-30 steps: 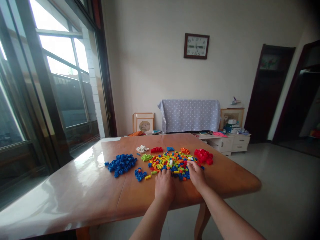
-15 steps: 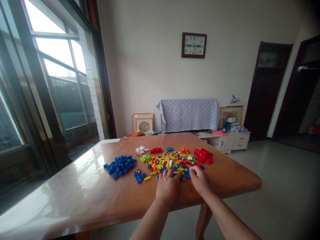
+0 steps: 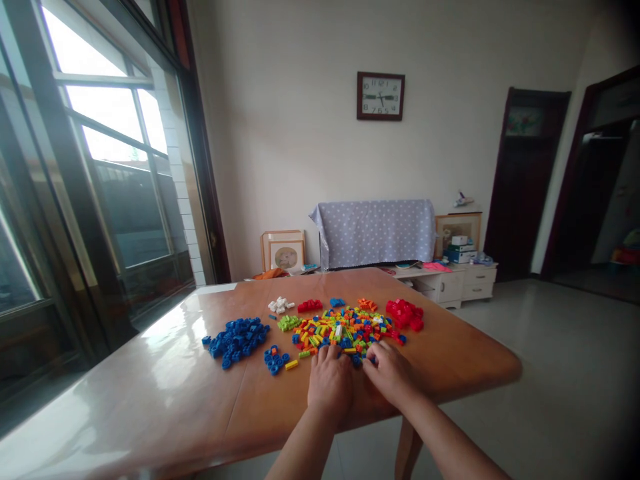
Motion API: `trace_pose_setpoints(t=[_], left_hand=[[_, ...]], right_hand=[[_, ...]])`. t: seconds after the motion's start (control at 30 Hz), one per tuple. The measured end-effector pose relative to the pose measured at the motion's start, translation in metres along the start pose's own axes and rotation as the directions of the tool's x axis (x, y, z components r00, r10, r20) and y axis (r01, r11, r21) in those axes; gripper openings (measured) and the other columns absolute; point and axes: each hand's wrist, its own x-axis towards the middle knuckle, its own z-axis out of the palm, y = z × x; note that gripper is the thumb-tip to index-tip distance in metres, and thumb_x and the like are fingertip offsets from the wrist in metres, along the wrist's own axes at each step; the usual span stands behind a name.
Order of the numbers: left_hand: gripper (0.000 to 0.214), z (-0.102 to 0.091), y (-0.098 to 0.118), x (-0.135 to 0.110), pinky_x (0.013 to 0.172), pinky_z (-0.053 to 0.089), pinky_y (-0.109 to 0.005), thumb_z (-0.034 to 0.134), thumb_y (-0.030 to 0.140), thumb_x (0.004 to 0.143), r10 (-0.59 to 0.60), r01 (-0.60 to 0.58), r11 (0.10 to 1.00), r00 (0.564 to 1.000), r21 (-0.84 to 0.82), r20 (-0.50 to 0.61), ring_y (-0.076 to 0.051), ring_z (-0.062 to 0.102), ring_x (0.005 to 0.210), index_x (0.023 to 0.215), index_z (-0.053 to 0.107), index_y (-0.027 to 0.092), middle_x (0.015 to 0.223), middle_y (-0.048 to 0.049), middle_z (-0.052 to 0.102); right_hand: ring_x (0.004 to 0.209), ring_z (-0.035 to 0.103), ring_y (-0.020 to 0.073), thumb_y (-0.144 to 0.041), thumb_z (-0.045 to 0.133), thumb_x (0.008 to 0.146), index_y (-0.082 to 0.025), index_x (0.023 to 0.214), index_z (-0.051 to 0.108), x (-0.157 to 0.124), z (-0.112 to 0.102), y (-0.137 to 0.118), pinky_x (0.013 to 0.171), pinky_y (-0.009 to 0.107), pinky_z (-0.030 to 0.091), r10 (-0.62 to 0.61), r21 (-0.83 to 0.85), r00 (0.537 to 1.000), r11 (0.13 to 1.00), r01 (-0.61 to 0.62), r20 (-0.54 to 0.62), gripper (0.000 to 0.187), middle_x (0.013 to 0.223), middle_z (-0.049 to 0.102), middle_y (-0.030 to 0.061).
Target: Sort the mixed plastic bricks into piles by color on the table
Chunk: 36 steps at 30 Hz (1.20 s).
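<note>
A mixed pile of small coloured bricks (image 3: pixel 345 330) lies in the middle of the wooden table (image 3: pixel 150 400). Both my hands rest at the pile's near edge. My left hand (image 3: pixel 330 381) lies palm down, its fingers stretched onto the nearest bricks. My right hand (image 3: pixel 390 373) sits just to its right. Its fingers are drawn together and point left at some blue pieces (image 3: pixel 356 361); whether they hold anything is hidden. Sorted heaps lie around the pile: blue (image 3: pixel 235 335), a small blue cluster (image 3: pixel 274 360), white (image 3: pixel 280 305), green (image 3: pixel 287 323) and red (image 3: pixel 406 313).
The table's right edge (image 3: pixel 505 370) drops to a tiled floor. Tall windows (image 3: pixel 100 167) run along the left. Against the far wall stand a cloth-covered piece of furniture (image 3: pixel 373 232), a low white cabinet (image 3: pixel 450 283), framed pictures (image 3: pixel 284 252) and a wall clock (image 3: pixel 381 96).
My right hand has pulled back from the pile's far right side to its near edge, close beside my left hand. The view has shifted slightly.
</note>
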Motion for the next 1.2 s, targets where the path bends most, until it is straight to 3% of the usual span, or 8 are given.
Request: trace_pose_setpoints(t=[0.4,0.7,0.9,1.03,1.2], left_hand=[[0.033,-0.002,0.000,0.000,0.094,0.038,-0.041,0.037,0.028,0.097,-0.093,0.093,0.996,0.995,-0.004,-0.030,-0.029,0.051,0.112,0.101,0.069,0.024,0.119,-0.0094,0.062],[0.043,0.011,-0.008,0.001,0.103,0.035,-0.045,0.042,0.027,0.093,-0.259,0.260,0.966,0.963,0.004,-0.078,-0.032,0.046,0.126,0.133,0.057,0.022,0.136,-0.0130,0.056],[0.056,0.026,-0.014,0.007,0.114,0.026,-0.045,0.049,0.035,0.092,-0.301,0.296,0.954,0.945,-0.056,-0.127,-0.033,0.030,0.144,0.145,0.046,0.021,0.155,-0.0112,0.042],[0.058,0.017,-0.025,0.009,0.118,0.024,-0.042,0.051,0.035,0.091,-0.307,0.303,0.951,0.949,-0.061,-0.072,-0.029,0.028,0.148,0.148,0.044,0.023,0.159,-0.0085,0.038],[0.058,-0.008,-0.059,-0.003,0.121,0.020,-0.044,0.045,0.043,0.096,-0.219,0.226,0.971,0.972,0.077,-0.089,-0.028,0.019,0.152,0.150,0.045,0.022,0.161,-0.0075,0.036]], right_hand=[[0.091,0.057,0.0189,-0.018,0.062,0.078,-0.022,0.086,0.059,0.000,0.001,0.001,0.074,0.027,0.034,0.011,0.011,1.000,1.000,-0.011,0.029,0.010,0.092,0.063,0.0019],[0.090,0.056,0.0196,-0.015,0.058,0.079,-0.023,0.083,0.060,0.000,0.002,0.003,0.074,0.028,0.034,-0.016,0.000,0.998,1.000,0.016,0.067,0.009,0.093,0.063,0.0032],[0.086,0.056,0.0186,-0.019,0.057,0.080,-0.022,0.078,0.056,0.002,0.000,0.004,0.071,0.027,0.033,0.015,0.024,1.000,1.000,-0.015,-0.011,0.004,0.087,0.062,0.0020],[0.079,0.056,0.0173,-0.019,0.053,0.083,-0.022,0.074,0.055,0.004,-0.001,0.007,0.067,0.027,0.032,0.046,0.079,0.999,0.996,-0.044,-0.018,0.009,0.082,0.062,0.0010],[0.076,0.056,0.0167,-0.018,0.051,0.083,-0.022,0.073,0.055,0.004,-0.001,0.007,0.064,0.026,0.031,0.060,0.113,0.998,0.992,-0.058,-0.021,0.012,0.080,0.063,0.0006]])
